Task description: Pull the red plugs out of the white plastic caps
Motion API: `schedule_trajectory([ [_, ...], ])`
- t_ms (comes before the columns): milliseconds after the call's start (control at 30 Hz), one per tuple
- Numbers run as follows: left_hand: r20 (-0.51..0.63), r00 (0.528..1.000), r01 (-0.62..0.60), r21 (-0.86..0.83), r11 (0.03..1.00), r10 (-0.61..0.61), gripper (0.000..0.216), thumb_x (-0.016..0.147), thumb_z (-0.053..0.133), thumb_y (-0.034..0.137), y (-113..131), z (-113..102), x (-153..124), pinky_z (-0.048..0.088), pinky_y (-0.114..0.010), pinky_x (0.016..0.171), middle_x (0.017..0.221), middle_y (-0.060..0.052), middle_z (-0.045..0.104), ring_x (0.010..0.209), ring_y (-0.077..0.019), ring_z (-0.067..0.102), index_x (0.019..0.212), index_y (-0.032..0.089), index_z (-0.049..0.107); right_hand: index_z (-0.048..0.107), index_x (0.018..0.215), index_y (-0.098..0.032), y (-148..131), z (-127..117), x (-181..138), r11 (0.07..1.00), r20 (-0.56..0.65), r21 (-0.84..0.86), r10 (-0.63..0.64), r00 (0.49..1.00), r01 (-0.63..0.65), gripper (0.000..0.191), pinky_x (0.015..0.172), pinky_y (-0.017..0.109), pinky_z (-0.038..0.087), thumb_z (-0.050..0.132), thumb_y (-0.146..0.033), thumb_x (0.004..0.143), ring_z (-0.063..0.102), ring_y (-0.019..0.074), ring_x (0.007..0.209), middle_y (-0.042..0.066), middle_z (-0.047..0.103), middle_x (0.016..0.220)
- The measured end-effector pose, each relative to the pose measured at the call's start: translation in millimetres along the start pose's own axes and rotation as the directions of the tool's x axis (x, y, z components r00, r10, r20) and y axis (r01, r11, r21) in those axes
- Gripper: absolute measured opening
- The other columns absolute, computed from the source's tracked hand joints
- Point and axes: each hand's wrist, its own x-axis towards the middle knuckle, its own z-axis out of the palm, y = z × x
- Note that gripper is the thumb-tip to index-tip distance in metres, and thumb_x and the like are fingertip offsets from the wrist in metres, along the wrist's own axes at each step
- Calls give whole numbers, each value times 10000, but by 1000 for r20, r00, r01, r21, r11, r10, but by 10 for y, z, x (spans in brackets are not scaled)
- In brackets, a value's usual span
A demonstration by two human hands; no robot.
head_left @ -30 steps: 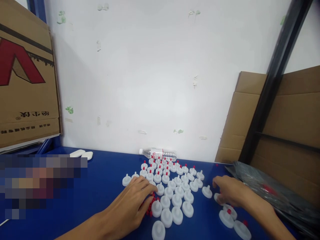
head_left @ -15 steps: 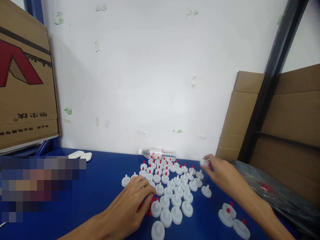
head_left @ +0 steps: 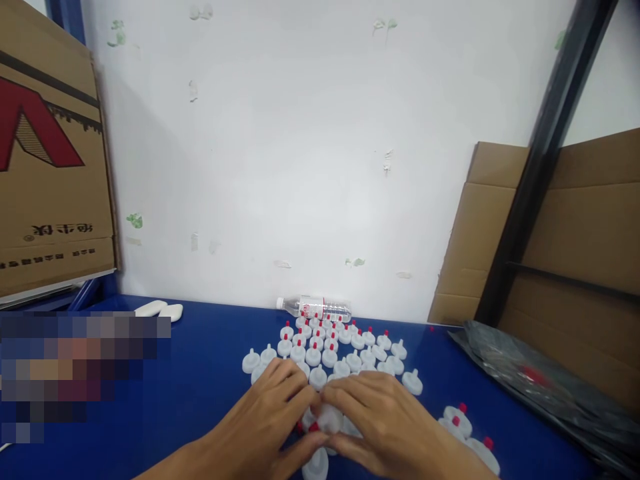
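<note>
Over the middle of the blue table, my left hand point(head_left: 273, 413) and my right hand point(head_left: 385, 417) meet at their fingertips. Between the fingers and thumb of my right hand is a white nozzle cap point(head_left: 330, 420), turned on its side. My left hand pinches at a small red tip cap point(head_left: 313, 427) against the nozzle end; the fingers partly hide the contact. Below and around the hands stand many white nozzle caps point(head_left: 318, 377) without red tips. Farther back, several white caps with red tips point(head_left: 331, 355) stand in rows.
A clear plastic bottle point(head_left: 325, 309) lies along the wall behind the caps. Three red-tipped caps point(head_left: 459, 420) sit at the right. A small red piece point(head_left: 431, 328) lies near the back edge. Grey plastic bags point(head_left: 530, 380) and cardboard point(head_left: 475, 233) are on the right, white objects point(head_left: 171, 313) at left.
My right hand has come from the back right to the centre with the white nozzle cap, meeting my left hand. A small red piece now shows on the table where the right hand was.
</note>
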Motion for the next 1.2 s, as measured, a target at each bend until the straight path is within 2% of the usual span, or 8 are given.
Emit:
schedule_trajectory([
  [133,-14,999,-44,61,997,45,137,1003,461,118,-3,23,24,384,-337,747,902,-35,581,835,-212,460,900,208,460,586,1160,-170,-31,-41,13,999,-118,2,-42,992,42,282,720,254,535,514,-414,1038,726,165,854,35,749,988],
  [333,76,996,-58,76,995,52,241,932,344,-9,4,-22,53,323,-354,698,851,-35,560,785,-213,428,837,204,401,588,1193,-143,16,-119,48,997,-60,-37,-74,995,72,290,613,250,520,519,-380,1040,712,159,775,51,733,939],
  [533,18,1000,-4,-59,998,5,214,977,303,77,-1,2,60,327,-358,707,840,-26,534,789,-210,433,835,213,387,581,1237,-120,42,-142,53,981,-120,-143,-149,981,132,334,574,272,524,573,-371,1018,727,161,792,57,756,1019],
  [667,-8,997,76,-103,992,-77,286,1037,220,140,-91,-12,2,338,-352,711,777,-6,482,752,-197,421,791,214,347,581,1262,-144,273,-253,-34,959,-254,-266,-170,952,100,249,716,237,543,568,-207,1021,734,148,937,67,752,1141],
  [800,6,989,151,-51,987,-151,311,1070,226,192,-181,-90,-17,356,-368,772,769,3,469,762,-193,418,785,216,348,586,1252,-222,653,-450,-178,893,-326,-358,152,933,-271,253,682,258,515,589,-281,1006,740,172,872,49,741,1145],
  [967,34,990,132,37,991,-133,271,1060,295,171,-149,-89,24,370,-386,834,835,-13,535,812,-200,434,826,212,425,632,1052,-278,858,-599,-277,755,-2,-331,599,800,-566,116,538,266,360,557,-329,980,648,156,593,-13,735,904],
  [1067,47,988,145,28,989,-146,242,1049,337,165,-98,-60,25,369,-394,866,857,-14,553,836,-203,447,843,211,456,648,943,-278,866,-642,-304,716,153,-294,689,709,-633,84,570,268,331,589,-338,936,637,184,642,-16,689,743],
  [1200,59,982,181,6,984,-181,210,1033,375,163,-79,-61,13,365,-402,888,873,-8,566,858,-204,467,850,210,468,691,895,-274,889,-654,-354,735,261,-182,676,689,-653,121,647,273,365,651,-387,878,639,188,773,5,701,921],
])
